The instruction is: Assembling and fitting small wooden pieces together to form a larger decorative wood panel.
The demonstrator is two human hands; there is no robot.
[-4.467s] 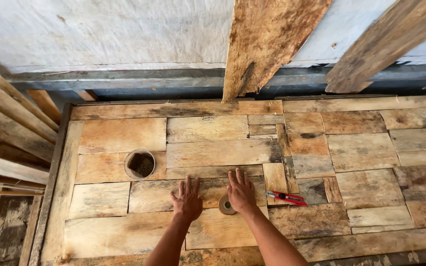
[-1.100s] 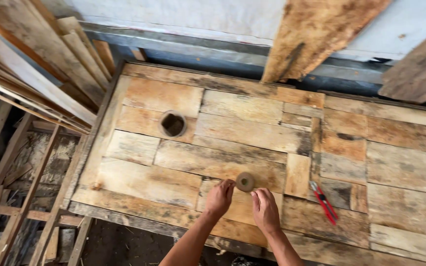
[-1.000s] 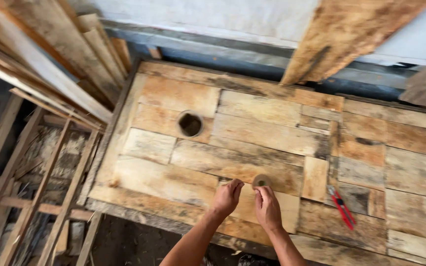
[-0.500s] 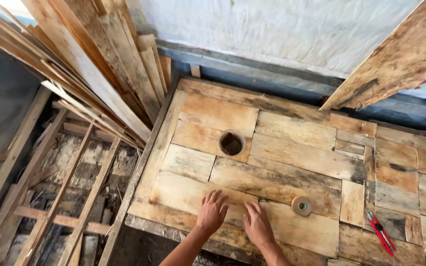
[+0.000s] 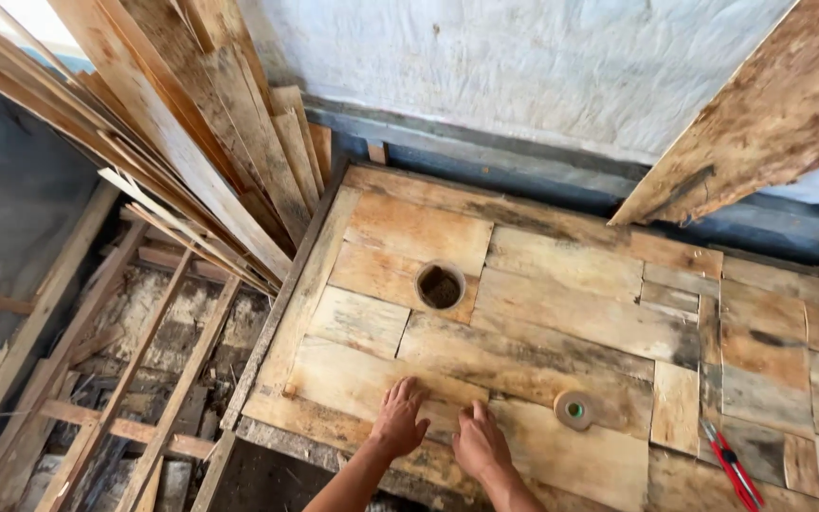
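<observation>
Near the front edge of a patchwork wooden platform [image 5: 561, 313], both hands lie flat, palms down and fingers spread, grasping nothing. Left hand [image 5: 400, 417] and right hand [image 5: 479, 443] press side by side on the same pale board [image 5: 362, 379], almost touching. A small roll of tape [image 5: 574, 411] lies just right of the right hand, apart from it. Red-handled pliers [image 5: 734, 465] rest farther right. A round hole [image 5: 440, 286] opens in the boards behind the hands. Long planks [image 5: 191, 161] lean at the left against a rough whitish wall [image 5: 523, 66]; below them, open floor joists [image 5: 125, 398] show over debris.
</observation>
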